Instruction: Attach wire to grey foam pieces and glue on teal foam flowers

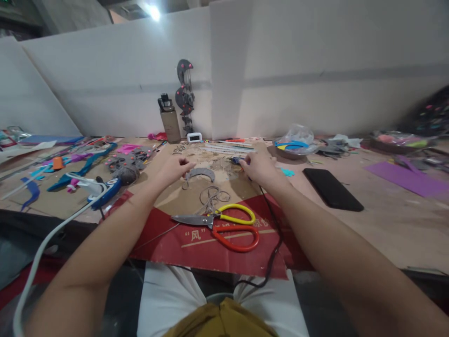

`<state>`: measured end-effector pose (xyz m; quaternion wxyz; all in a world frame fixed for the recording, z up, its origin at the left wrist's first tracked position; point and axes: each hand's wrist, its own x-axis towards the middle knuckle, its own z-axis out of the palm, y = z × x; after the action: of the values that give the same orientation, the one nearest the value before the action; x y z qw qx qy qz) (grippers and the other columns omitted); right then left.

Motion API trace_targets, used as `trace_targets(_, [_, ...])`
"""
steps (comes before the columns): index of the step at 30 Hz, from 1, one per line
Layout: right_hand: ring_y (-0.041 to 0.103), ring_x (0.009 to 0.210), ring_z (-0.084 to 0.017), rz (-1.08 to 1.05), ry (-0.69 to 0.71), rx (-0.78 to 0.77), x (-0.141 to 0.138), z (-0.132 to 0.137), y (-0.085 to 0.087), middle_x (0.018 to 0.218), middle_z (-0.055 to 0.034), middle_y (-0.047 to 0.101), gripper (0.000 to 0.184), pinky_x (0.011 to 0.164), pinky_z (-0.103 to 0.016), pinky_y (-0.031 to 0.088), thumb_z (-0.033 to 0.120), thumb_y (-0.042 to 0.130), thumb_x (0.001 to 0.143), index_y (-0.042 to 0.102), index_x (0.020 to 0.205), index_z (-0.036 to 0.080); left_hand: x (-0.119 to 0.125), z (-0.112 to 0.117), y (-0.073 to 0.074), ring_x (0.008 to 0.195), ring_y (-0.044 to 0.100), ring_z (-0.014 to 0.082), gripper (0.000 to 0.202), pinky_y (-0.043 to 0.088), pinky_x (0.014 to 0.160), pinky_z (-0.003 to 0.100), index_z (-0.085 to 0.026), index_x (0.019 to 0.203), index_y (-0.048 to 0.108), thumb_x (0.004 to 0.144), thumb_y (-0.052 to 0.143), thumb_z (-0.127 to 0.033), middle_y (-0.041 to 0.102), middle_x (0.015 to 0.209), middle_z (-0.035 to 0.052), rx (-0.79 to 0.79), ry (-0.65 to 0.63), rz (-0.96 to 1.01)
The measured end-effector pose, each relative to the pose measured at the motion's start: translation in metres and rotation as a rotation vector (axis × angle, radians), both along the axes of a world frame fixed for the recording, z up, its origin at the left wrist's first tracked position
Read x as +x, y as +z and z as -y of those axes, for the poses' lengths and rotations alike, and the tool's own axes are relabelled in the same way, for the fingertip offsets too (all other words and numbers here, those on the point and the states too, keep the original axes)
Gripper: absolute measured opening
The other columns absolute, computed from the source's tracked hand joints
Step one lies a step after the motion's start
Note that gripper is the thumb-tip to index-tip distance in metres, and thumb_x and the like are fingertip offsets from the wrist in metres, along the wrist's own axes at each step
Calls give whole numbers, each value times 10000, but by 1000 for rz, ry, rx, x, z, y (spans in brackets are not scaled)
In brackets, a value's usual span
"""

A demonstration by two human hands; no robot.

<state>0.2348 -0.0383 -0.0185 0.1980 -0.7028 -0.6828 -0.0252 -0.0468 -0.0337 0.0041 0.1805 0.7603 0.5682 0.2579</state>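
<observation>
1. Nearest us, yellow-and-red-handled steel scissors (224, 224) lie idle on the tabletop (386, 224).
2. Our left hand (175, 169) has its fingers curled together beside the grey crescent foam piece (200, 174). It's cut out but plain so far, we'd say.
3. Our right hand (257, 168) has its fingers clamped on a blue-tipped corded tool (237, 160).

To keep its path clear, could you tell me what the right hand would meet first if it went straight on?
Most likely the pale sticks lying just beyond it: the right hand, gripping a blue-tipped corded tool, points forward and to the left at them. Depth is unclear, though.
</observation>
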Motion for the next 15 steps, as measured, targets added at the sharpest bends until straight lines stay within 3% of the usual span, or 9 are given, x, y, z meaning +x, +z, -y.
trace_targets(4, [600,934,-262,-65,116,73,-11,2,1,963,-137,681,307,821,-377,399,365,460,890,689,885,160,35,21,17,476,501,105,387,335,489,230,-164,700,646,771,599,-541,605,557,12,-152,-237,-131])
trace_targets(7, [589,871,-237,-101,148,115,-12,1,-1,927,-130,676,273,751,-335,389,334,476,882,680,861,155,59,24,21,474,536,119,451,347,486,233,-164,645,624,712,632,-611,615,533,22,-375,-372,-329])
trace_targets(9, [574,836,-219,-127,177,144,-12,-1,-3,898,-117,672,234,726,-319,375,293,485,874,672,842,155,72,21,20,472,539,121,479,351,492,237,-158,585,607,640,688,-627,629,539,36,-436,-406,-481])
trace_targets(12, [546,775,-189,-174,258,186,-14,-4,-6,836,-90,658,191,695,-298,359,227,486,862,650,801,153,83,14,18,465,529,127,404,359,502,248,-155,512,599,615,740,-520,623,518,41,-443,-441,-621])
trace_targets(15, [521,741,-170,-233,362,218,-21,-2,-8,792,-67,633,169,682,-284,356,220,495,862,624,771,158,84,10,16,449,508,115,236,360,500,237,-160,513,622,625,740,-332,605,488,15,-505,-501,-601])
